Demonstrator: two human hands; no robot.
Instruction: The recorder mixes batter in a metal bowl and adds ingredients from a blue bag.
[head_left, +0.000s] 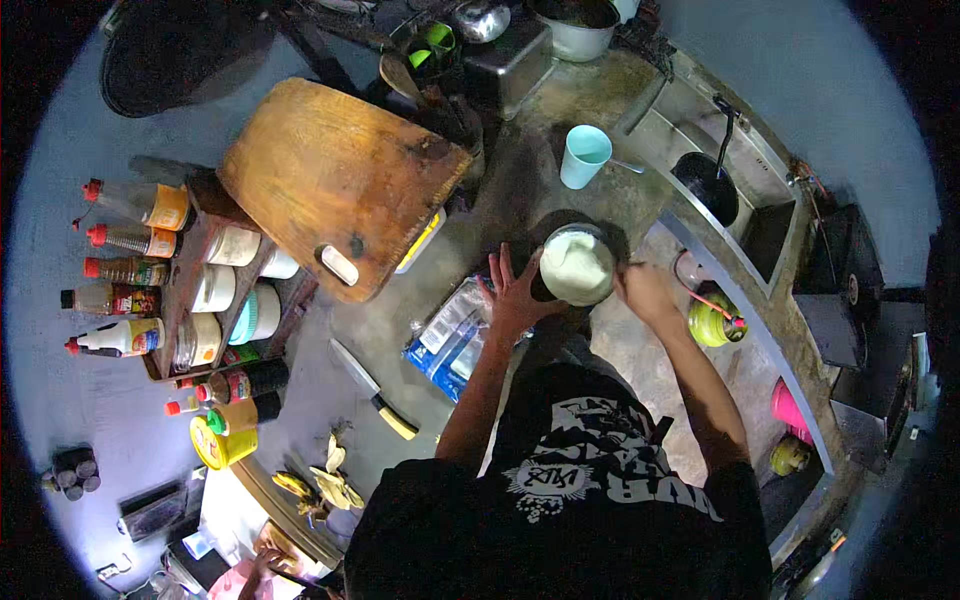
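A round bowl of pale, creamy mixture (577, 267) stands at the counter's edge before me. My left hand (517, 289) rests against its left side with the fingers spread. At the right rim is my right hand (643, 291), its fingers curled; whether it grips the rim or something small cannot be made out. Left of the bowl, partly under my left forearm, lies a blue and white plastic packet (450, 341). A light blue plastic cup (585, 156) is beyond the bowl, with a metal spoon (627, 166) beside it.
A kitchen knife (373, 390) lies on the counter at left, near banana peels (335, 480). A large wooden cutting board (337, 187) is farther back, beside a rack of jars (214, 289) and bottles. The sink (757, 202) is at right. Another person's hand (266, 562) shows at bottom left.
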